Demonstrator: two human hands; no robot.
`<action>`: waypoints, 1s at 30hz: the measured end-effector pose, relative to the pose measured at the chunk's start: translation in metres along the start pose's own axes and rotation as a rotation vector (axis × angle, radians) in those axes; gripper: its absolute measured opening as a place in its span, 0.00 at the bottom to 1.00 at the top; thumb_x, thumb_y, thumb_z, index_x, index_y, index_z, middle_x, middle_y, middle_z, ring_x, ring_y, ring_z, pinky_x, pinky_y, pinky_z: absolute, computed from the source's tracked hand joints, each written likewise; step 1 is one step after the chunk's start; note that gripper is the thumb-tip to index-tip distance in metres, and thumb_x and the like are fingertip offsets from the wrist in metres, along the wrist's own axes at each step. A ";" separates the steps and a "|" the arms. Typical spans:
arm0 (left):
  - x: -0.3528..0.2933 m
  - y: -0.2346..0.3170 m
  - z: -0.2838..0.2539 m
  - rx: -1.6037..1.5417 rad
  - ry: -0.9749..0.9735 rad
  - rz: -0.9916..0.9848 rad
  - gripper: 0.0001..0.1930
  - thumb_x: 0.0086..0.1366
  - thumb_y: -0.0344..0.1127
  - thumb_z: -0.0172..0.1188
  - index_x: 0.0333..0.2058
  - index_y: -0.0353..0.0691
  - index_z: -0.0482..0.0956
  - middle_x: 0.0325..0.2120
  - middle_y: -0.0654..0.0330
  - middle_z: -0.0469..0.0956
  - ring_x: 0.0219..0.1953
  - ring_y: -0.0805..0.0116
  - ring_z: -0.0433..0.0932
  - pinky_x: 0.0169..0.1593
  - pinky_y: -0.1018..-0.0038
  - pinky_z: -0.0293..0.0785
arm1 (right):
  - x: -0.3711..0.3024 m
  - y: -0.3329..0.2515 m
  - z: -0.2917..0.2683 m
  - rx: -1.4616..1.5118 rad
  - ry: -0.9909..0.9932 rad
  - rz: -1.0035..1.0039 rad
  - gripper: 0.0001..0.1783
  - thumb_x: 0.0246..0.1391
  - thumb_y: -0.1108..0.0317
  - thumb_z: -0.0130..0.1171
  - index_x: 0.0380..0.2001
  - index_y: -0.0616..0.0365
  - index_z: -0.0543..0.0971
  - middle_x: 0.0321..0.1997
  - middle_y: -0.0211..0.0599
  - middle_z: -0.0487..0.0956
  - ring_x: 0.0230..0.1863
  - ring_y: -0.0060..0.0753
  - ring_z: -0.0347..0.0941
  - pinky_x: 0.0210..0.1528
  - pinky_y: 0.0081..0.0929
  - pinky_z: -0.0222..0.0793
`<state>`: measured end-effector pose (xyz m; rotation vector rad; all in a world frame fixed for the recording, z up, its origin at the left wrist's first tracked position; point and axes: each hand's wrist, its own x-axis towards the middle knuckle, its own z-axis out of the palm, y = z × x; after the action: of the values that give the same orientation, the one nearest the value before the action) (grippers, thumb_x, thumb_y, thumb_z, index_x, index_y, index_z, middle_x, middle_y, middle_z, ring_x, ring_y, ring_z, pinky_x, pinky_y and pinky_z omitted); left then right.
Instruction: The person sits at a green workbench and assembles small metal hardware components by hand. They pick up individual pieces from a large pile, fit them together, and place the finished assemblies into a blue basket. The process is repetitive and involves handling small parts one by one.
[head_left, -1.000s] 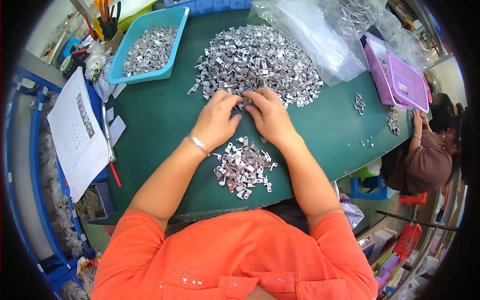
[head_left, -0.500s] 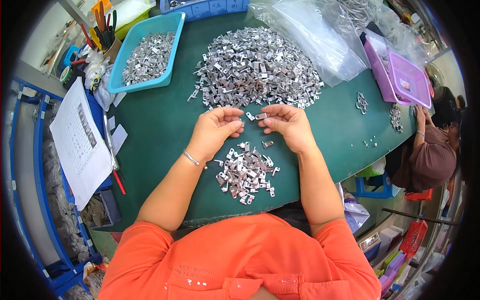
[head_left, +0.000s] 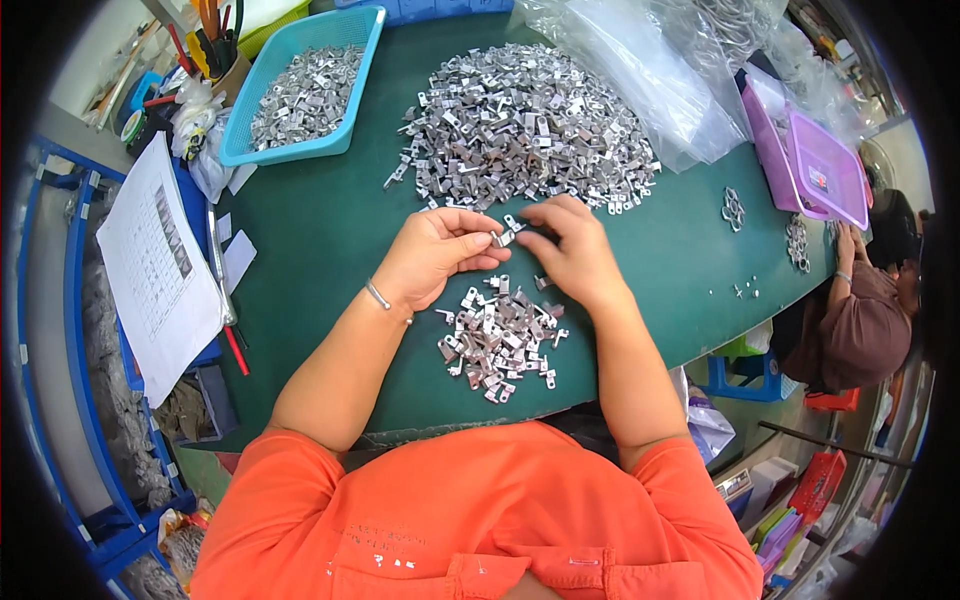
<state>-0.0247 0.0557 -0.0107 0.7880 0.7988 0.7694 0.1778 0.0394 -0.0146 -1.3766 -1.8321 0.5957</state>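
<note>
My left hand (head_left: pixel 445 252) pinches a small silver metal bracket (head_left: pixel 503 240) between thumb and forefinger. Close against its right side, my right hand (head_left: pixel 572 250) has its fingers curled in, and what lies between its fingertips is hidden. A second bracket (head_left: pixel 512 222) shows just beyond the fingertips, between the two hands. Nearer to me lies a small pile of metal brackets (head_left: pixel 500 340), below both hands. Past my fingers spreads a much larger heap of brackets (head_left: pixel 530 125).
A turquoise basket (head_left: pixel 235 150) of metal parts stands at the far left, with paper sheets (head_left: pixel 165 275) nearer. Clear plastic bags (head_left: pixel 680 90) lie right of the heap. A purple basket (head_left: pixel 765 150) and linked metal rings (head_left: pixel 733 208) are at the right, where another person (head_left: pixel 865 320) sits.
My hands have come together; the right one's fingers have moved left to the bracket at my left fingertips. The view has shifted slightly.
</note>
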 end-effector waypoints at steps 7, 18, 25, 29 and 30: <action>-0.007 0.014 -0.005 0.165 -0.130 -0.038 0.06 0.59 0.22 0.58 0.35 0.28 0.78 0.30 0.52 0.80 0.33 0.65 0.82 0.37 0.75 0.80 | -0.003 0.009 -0.006 0.371 -0.147 0.177 0.07 0.51 0.73 0.61 0.34 0.62 0.80 0.30 0.31 0.78 0.29 0.24 0.74 0.34 0.22 0.70; -0.015 0.021 -0.012 0.624 -0.506 -0.089 0.05 0.54 0.23 0.64 0.30 0.32 0.81 0.30 0.61 0.78 0.32 0.75 0.77 0.38 0.80 0.73 | -0.007 -0.003 -0.033 0.835 -0.553 0.492 0.08 0.55 0.70 0.57 0.32 0.65 0.80 0.27 0.34 0.79 0.25 0.21 0.70 0.27 0.18 0.66; 0.011 -0.010 -0.003 1.260 0.346 0.687 0.17 0.49 0.25 0.66 0.40 0.39 0.77 0.33 0.61 0.72 0.27 0.68 0.73 0.34 0.75 0.73 | 0.016 0.008 0.019 -0.411 0.158 0.043 0.09 0.48 0.65 0.62 0.25 0.60 0.76 0.29 0.43 0.74 0.33 0.50 0.74 0.34 0.41 0.72; 0.013 -0.015 0.004 1.267 0.314 0.668 0.14 0.49 0.26 0.67 0.35 0.37 0.77 0.32 0.59 0.72 0.27 0.65 0.75 0.33 0.73 0.73 | 0.020 0.001 0.026 -0.446 0.174 0.134 0.11 0.48 0.64 0.62 0.25 0.60 0.74 0.31 0.43 0.73 0.33 0.50 0.74 0.33 0.41 0.71; 0.015 -0.017 0.001 1.263 0.303 0.679 0.13 0.48 0.26 0.67 0.35 0.37 0.77 0.32 0.59 0.72 0.27 0.65 0.75 0.33 0.73 0.73 | 0.021 0.001 0.028 -0.437 0.193 0.116 0.10 0.48 0.65 0.62 0.26 0.60 0.74 0.31 0.43 0.73 0.33 0.50 0.73 0.33 0.41 0.71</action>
<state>-0.0117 0.0595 -0.0287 2.1842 1.3209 0.9550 0.1531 0.0613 -0.0261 -1.7671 -1.7972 0.1095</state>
